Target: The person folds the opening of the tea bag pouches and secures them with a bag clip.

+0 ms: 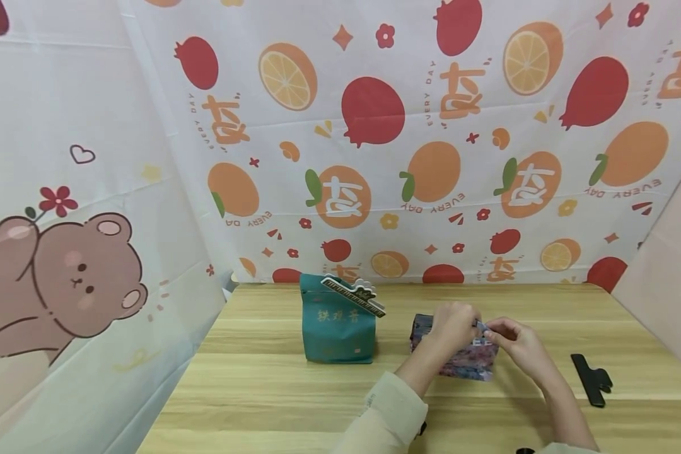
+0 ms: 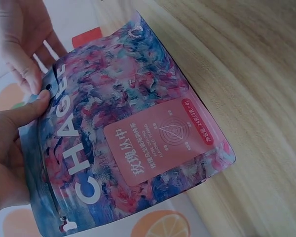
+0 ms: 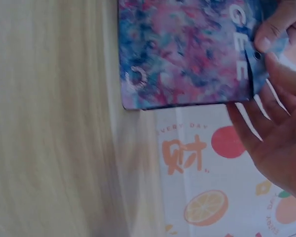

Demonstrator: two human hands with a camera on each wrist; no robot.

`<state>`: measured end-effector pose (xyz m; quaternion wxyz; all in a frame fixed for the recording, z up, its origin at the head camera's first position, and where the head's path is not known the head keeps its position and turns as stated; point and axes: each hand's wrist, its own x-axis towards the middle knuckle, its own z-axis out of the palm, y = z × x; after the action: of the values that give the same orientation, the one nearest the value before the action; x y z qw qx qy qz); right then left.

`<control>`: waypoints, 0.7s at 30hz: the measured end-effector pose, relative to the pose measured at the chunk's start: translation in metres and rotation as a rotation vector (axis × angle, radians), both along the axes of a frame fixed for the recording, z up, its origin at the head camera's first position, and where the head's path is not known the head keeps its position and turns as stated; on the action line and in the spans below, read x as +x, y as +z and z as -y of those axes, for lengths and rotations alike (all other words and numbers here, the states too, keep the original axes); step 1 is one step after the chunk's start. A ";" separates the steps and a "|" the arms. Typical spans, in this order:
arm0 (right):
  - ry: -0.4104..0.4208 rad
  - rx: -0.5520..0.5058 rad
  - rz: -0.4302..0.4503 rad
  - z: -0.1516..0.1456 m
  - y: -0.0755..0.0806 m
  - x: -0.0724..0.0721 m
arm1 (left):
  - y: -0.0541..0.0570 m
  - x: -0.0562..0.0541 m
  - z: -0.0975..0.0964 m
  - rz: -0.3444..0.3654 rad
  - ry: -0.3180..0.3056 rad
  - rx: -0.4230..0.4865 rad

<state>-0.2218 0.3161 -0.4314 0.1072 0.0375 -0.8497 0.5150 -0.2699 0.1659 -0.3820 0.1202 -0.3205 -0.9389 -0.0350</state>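
A pink-and-blue tea pouch lettered CHAGEE stands upright on the table in the head view. My left hand grips its top edge, thumb lying near a small hole in the left wrist view. At the right end of that edge, my right hand pinches the pouch's top corner between thumb and fingers. Both thumbs come close together there. The pouch front shows a pink label in the left wrist view. The top strip is partly hidden by my hands.
Left of the pouch stands a teal pouch with a ruler-like clip slanted across its top. A black clip lies on the wooden table to the right of my right hand. Fruit-printed cloth hangs behind.
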 end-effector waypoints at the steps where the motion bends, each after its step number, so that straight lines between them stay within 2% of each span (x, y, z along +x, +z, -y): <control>1: -0.016 0.009 -0.018 0.001 0.000 -0.001 | 0.000 0.000 0.000 0.002 0.004 -0.002; 6: -0.099 0.052 -0.084 0.004 -0.003 -0.003 | 0.000 0.000 -0.002 -0.002 0.018 -0.018; 11: -0.139 0.084 -0.137 0.004 -0.006 -0.005 | 0.000 0.001 -0.002 -0.001 0.010 -0.031; 15: -0.146 0.110 -0.135 0.003 -0.005 -0.005 | 0.002 0.001 0.001 0.048 -0.022 -0.025; 18: -0.146 0.117 -0.129 0.003 -0.005 -0.006 | 0.005 0.000 0.004 0.104 -0.048 0.024; 21: -0.149 0.123 -0.116 0.002 -0.004 -0.006 | 0.007 0.000 0.005 0.101 -0.066 0.071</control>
<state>-0.2283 0.3139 -0.4349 0.1915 0.0103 -0.8725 0.4493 -0.2698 0.1612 -0.3754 0.0825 -0.3445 -0.9310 -0.0882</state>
